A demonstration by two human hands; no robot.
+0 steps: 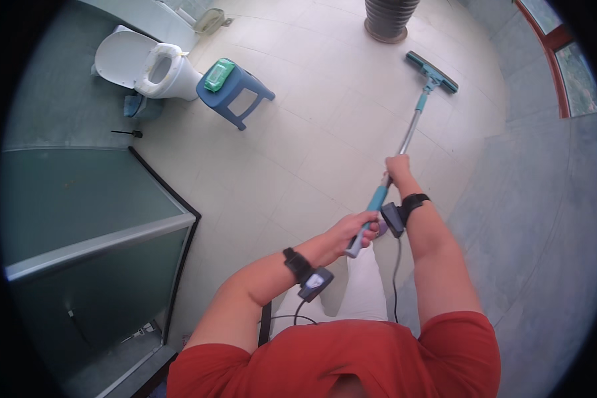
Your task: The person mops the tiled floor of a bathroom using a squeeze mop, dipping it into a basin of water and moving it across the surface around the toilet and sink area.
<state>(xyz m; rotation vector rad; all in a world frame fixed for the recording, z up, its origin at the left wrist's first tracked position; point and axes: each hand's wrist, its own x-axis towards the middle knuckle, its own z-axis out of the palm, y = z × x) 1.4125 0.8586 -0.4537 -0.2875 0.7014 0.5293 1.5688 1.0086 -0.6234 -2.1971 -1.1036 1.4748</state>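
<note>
A mop with a teal and metal handle slants up and away from me. Around the grip near the handle's lower end, my left hand is closed. My right hand grips the pole farther up, above the teal sleeve. The mop's wide, flat teal head lies at the far end on the pale tiled floor, close to the base of a dark ribbed pot. Both wrists wear black straps with small cabled devices.
Left of the mop stands a blue plastic stool with a green wipes pack on it. Beyond it are a white toilet with its lid up and a bin. A framed glass shower enclosure fills the left; a grey wall bounds the right.
</note>
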